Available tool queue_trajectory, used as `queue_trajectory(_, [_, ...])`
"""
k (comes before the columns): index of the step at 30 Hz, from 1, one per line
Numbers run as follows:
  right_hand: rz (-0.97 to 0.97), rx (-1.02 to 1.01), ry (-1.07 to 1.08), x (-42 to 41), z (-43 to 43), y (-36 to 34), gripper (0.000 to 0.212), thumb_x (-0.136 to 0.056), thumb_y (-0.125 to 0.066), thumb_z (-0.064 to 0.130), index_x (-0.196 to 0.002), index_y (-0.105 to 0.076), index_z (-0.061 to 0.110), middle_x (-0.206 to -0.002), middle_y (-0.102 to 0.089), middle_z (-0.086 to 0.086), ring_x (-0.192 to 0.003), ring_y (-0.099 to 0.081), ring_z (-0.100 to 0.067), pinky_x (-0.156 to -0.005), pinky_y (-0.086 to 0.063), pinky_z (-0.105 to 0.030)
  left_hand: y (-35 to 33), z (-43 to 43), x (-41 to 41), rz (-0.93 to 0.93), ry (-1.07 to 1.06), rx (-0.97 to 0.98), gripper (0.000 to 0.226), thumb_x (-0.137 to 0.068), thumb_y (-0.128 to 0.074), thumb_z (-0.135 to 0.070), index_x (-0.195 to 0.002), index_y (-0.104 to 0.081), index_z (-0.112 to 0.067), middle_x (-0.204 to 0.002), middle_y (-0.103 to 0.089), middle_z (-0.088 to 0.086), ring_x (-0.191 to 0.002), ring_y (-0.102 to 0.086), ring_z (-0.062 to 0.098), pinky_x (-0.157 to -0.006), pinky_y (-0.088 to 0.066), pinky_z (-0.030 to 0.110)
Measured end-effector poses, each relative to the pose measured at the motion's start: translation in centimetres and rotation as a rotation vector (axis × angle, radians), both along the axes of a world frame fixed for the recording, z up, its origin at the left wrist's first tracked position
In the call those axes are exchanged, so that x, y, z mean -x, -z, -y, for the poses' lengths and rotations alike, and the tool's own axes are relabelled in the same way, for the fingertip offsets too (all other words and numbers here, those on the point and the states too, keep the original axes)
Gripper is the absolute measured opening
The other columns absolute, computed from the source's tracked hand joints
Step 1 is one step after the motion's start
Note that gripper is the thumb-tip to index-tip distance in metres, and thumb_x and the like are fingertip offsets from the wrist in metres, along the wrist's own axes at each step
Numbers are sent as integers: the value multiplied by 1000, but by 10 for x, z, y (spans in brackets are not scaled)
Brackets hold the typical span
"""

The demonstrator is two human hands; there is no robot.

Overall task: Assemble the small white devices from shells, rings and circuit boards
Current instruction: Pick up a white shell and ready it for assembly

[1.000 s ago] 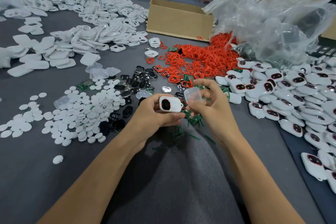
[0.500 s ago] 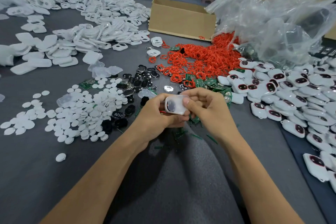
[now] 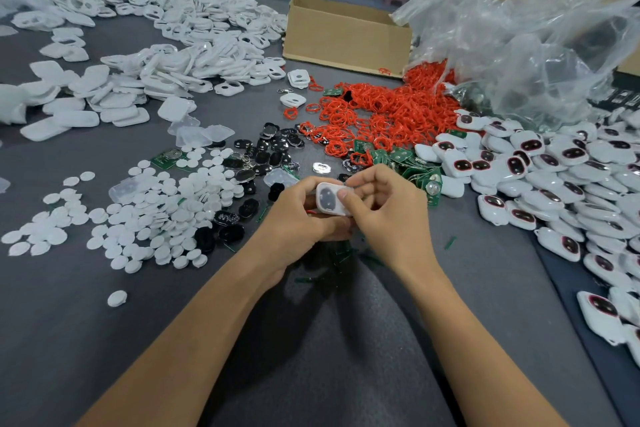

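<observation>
Right hand (image 3: 388, 218) moved in, device (image 3: 329, 199) pinched with left hand (image 3: 294, 222) (thumbs atop)

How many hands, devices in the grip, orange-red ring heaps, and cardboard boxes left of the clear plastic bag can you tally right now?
Hands: 2, the left hand and the right hand
white device in the grip of both: 1
orange-red ring heap: 1
cardboard box left of the clear plastic bag: 1
Total: 5

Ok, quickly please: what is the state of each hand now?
Left hand: fingers curled around the small white device.
Right hand: pinching the same device, thumb on its front.
</observation>
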State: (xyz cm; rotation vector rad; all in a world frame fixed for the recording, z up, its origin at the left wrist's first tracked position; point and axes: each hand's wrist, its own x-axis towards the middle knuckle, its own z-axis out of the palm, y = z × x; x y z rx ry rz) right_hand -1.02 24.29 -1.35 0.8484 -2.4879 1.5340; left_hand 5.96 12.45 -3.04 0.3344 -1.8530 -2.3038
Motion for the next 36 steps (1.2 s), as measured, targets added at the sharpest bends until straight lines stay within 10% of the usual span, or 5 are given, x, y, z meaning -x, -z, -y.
queue_trajectory(14, [-130,23,59,13,-13,0,23,-91,-56,5,-97,-73,19,-83,-66,12,-64,-50,4,-61,-32,-11,-9,2,2,20,-121,-259,27,-94,-56,2,-121,-56,0,-89,-74,12,-78,-75,22,-59,-58,25])
queue_trajectory(25, [-78,-269,-7,26,-30,-2,41,-79,-51,-9,-97,-73,20,-85,-69,8,-67,-56,2,-60,-40,-6,-7,8,1,-70,-272,-191,38,-87,-57,16,-116,-50,-8,-115,-60,23,-84,-74,22,-64,-59,26])
queue_trajectory(29, [-110,-319,0,28,-30,0,45,-74,-48,-10,-99,-72,19,-87,-70,6,-76,-62,-10,-70,-49,-22,-5,12,1,-104,-290,-187,32,-91,-56,12,-112,-51,-12,-97,-72,9,-83,-74,21,-68,-62,33])
queue_trajectory(36, [-91,-261,47,32,-28,4,39,-77,-49,-9,-96,-71,16,-84,-67,7,-66,-54,3,-62,-40,-10,-6,15,2,-210,-465,-202,32,-93,-59,4,-120,-51,-12,-81,-75,9,-74,-74,23,-61,-56,25])
